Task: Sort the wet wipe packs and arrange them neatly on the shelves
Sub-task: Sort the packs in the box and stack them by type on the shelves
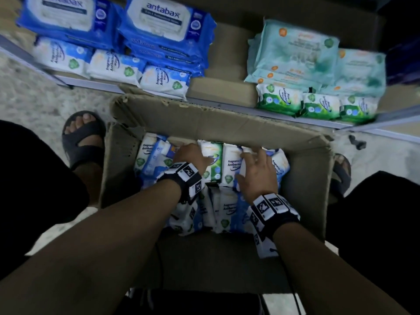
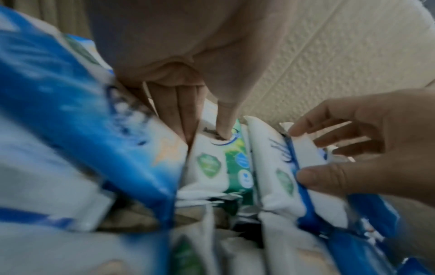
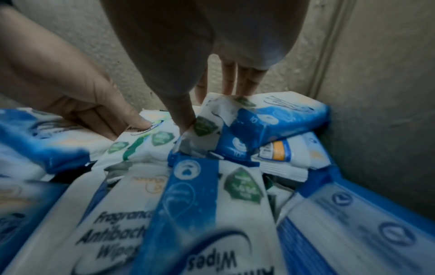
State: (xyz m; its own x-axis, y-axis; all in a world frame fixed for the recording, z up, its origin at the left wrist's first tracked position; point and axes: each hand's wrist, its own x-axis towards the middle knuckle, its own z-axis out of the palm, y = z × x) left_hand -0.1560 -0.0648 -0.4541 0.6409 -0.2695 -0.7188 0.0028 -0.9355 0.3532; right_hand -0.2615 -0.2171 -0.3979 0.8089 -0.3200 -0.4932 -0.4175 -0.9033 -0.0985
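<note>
Both hands are down in the cardboard box (image 1: 302, 169) on the floor, and the box is packed with small wet wipe packs standing side by side.

The left hand (image 1: 189, 155) has its fingers pushed into the gap beside a green and white pack (image 1: 212, 162), with the thumb (image 2: 226, 119) pressing on its front. So this grip is narrow and is pinching that green pack.

The right hand (image 1: 258, 171) is round a blue and white pack (image 1: 244, 165) next to it. The thumb (image 3: 182, 113) is on the near face and the fingers (image 3: 237, 81) go over the far edge, so this grip holds the blue pack.

I think the step now is to pull these two packs out.

To do it well, pull each pack straight up, slowly. The packs are soft and squeezed together, so the ones beside them may come up too or tip over. It helps to hold near the middle of the pack, not just the thin top seam.

Then each goes to its own kind on the shelf (image 1: 227, 105). The small green packs (image 1: 318, 105) sit at the right front, and the small blue packs (image 1: 113, 67) sit at the left front, below the big blue packs (image 1: 159, 23). Set each one flat, in line with the row.
</note>
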